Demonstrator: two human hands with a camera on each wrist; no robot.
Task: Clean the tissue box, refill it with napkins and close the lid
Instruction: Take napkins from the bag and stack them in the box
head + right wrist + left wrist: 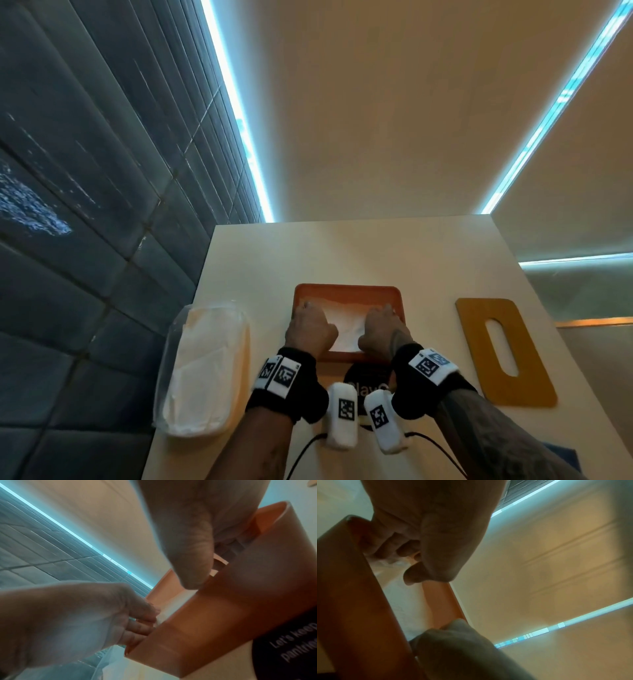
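Observation:
The orange tissue box (346, 292) stands open on the table with a stack of white napkins (344, 320) inside. My left hand (310, 325) is at the stack's left end and my right hand (385, 327) at its right end. Both hands' fingers reach down into the box and press on the napkins. In the left wrist view my left fingers (393, 545) bend onto the napkins (409, 608) against the box wall (351, 588), thumb free. In the right wrist view my right fingers (228, 545) are inside the box (231, 615), thumb above the front wall. The yellow slotted lid (503, 349) lies flat to the right.
A clear plastic pack of white napkins (205, 370) lies left of the box, near the table's left edge. A black round label (368, 380) with white lettering is on the box's front. Dark tiled wall runs along the left; the table's far half is bare.

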